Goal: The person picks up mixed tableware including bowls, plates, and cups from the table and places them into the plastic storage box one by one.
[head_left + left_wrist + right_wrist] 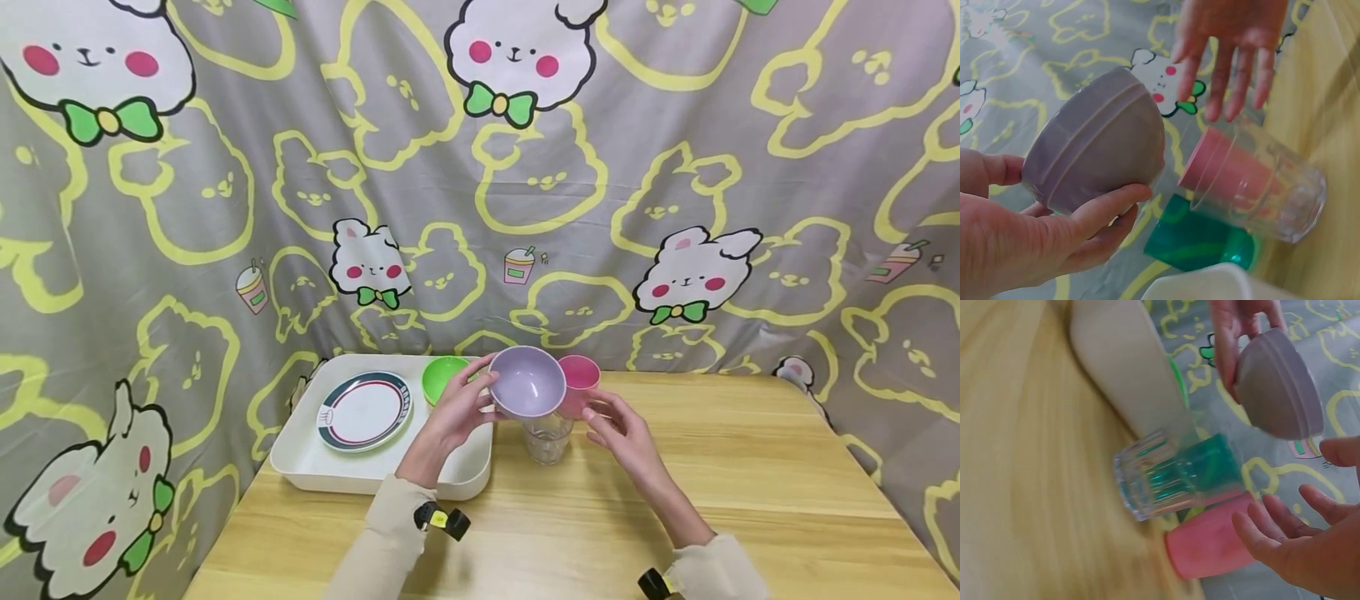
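Observation:
A purple bowl [528,383] is held in the air by my left hand [463,402], its inside tipped toward the head camera. In the left wrist view the fingers and thumb curl round the bowl [1100,144]. My right hand [624,433] is apart from the bowl, fingers extended, holding nothing. Under the bowl stands a clear glass [547,446] on the table. Behind it is a pink cup [582,373], close to the right fingertips but apart from them in the right wrist view. A green cup [1194,237] stands behind the glass, hidden in the head view.
At the left a white tray [360,483] carries a plate [365,411] with a dark green rim and a bright green bowl [441,379]. The wooden table [735,467] extends to the right. A patterned curtain [480,183] hangs behind and along the sides.

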Motion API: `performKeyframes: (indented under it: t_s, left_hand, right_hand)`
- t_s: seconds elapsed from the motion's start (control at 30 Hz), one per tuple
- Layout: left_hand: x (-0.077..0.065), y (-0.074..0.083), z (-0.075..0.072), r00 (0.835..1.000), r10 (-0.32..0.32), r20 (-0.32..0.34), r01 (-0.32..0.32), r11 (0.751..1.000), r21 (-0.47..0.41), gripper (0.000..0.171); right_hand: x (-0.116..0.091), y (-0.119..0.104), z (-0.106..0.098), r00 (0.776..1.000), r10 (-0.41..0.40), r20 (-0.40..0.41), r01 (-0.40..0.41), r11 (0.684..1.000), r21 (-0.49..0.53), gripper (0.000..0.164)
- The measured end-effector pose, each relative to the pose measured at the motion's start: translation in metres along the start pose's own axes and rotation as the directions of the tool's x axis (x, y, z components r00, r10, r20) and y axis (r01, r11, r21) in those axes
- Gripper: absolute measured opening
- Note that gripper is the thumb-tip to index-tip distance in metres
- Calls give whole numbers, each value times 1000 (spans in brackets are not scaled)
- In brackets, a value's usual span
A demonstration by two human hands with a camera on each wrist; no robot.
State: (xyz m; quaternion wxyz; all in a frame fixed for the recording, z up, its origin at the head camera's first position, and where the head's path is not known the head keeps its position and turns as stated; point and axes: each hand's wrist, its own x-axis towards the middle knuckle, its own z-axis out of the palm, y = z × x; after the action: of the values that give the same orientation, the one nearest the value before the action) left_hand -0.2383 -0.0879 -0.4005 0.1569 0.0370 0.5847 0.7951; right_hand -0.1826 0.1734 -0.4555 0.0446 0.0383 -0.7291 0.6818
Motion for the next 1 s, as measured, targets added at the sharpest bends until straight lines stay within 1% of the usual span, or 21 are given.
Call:
performKeyframes:
  t_s: [0.1,0.17,0.23,0.3,0.4,0.57,0.7,0.8,0.87,1.0]
  left_hand:
    - [0,4,-5,1000,-3,-30,3,1000,-4,52]
    - [1,6,-9,999,-3,-52,2,1000,-20,52]
    - [1,7,-12,997,-5,-79,2,999,-43,51]
    - [1,7,-15,994,-3,-107,-4,998,-66,51]
    - [2,5,-21,990,16,-138,-27,997,-77,51]
    - [5,3,-31,983,54,-177,-72,993,-94,53]
    - [5,6,-38,978,61,-201,-83,992,-100,53]
    - [6,9,-41,973,64,-222,-90,990,-108,55]
    - [8,10,-43,967,65,-246,-97,988,-122,55]
    - [11,9,-49,950,57,-306,-106,984,-145,57]
  right_hand:
    - [-1,8,3,999,-49,3,49,997,-65,50]
    - [-1,14,5,998,-65,12,65,993,-100,56]
    - [0,18,7,998,-50,27,53,992,-118,63]
    - [0,22,9,999,-13,48,18,994,-110,69]
    - [1,27,14,997,34,70,-28,996,-84,78]
    - [2,33,23,995,64,80,-58,995,-76,88]
    - [3,35,28,994,76,73,-71,995,-63,89]
    - [4,37,32,996,65,64,-62,996,-60,89]
    - [5,39,33,997,60,55,-56,996,-63,88]
    - [6,40,37,998,56,43,-52,996,-74,84]
